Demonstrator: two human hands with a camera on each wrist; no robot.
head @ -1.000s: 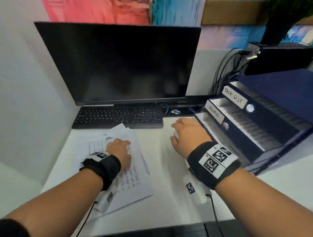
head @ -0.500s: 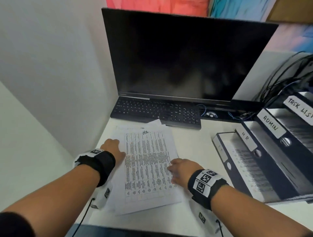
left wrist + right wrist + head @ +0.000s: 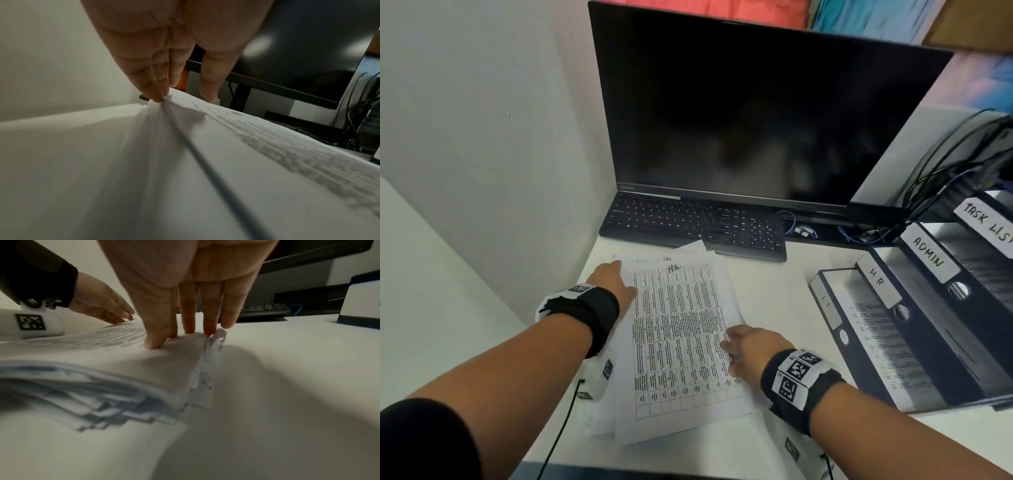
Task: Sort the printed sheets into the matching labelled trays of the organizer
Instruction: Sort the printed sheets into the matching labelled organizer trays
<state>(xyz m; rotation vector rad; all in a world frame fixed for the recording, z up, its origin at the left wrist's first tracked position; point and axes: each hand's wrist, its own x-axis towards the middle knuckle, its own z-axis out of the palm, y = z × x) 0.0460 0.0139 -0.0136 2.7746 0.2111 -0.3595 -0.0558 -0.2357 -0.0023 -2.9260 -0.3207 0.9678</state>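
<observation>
A stack of printed sheets [image 3: 681, 335] lies on the white desk, its top sheet a dense table with a handwritten heading I cannot read. My left hand [image 3: 616, 274] rests with straight fingers [image 3: 156, 95] against the stack's far left corner. My right hand [image 3: 736, 346] presses straight fingers [image 3: 189, 327] and the thumb on the stack's right edge [image 3: 197, 366]. The dark blue organizer [image 3: 962, 359] stands to the right, with stepped trays labelled IT [image 3: 827, 305], HR [image 3: 876, 277], ADMIN [image 3: 928, 253] and TASK LIST [image 3: 986, 222]. A printed sheet [image 3: 876, 342] lies in the IT tray.
A black keyboard [image 3: 695, 226] sits just behind the stack, under a dark monitor [image 3: 756, 113]. Cables [image 3: 945, 171] hang behind the organizer. A white wall [image 3: 482, 137] bounds the desk on the left. Bare desk [image 3: 774, 284] separates the stack from the organizer.
My right hand came from beside the organizer to the stack's right edge. My left hand slid from the top of the sheets to their left corner. The view swung left.
</observation>
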